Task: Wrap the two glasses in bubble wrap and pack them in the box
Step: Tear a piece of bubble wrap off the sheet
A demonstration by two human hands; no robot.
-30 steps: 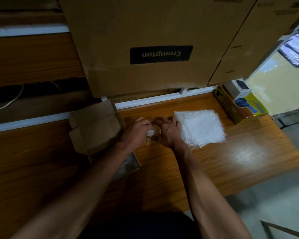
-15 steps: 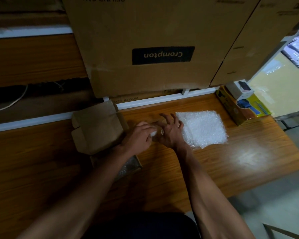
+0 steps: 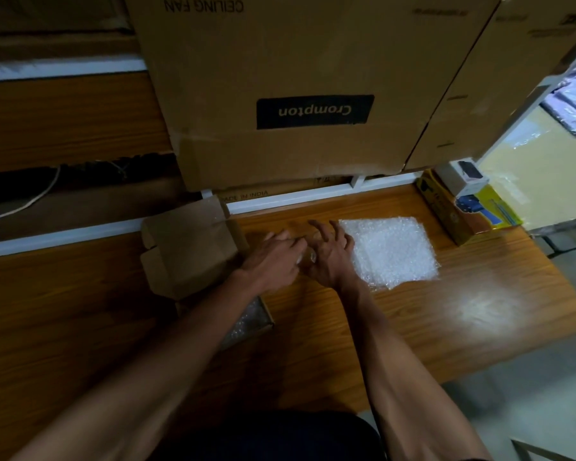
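Right hand point(image 3: 330, 257) fingers now splayed, earlier curled; left hand point(image 3: 273, 257) pinches a clear glass point(image 3: 305, 259) — one wrap sheet point(image 3: 393, 251), one box point(image 3: 190, 251).

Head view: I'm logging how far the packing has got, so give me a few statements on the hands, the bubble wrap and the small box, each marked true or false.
1. The bubble wrap sheet lies flat on the table, to the right of both hands. True.
2. The small cardboard box is taped closed. False: its flaps stand open.
3. The left hand and the right hand are close together. True.
4. The right hand lifts the sheet off the table. False: the sheet lies flat.
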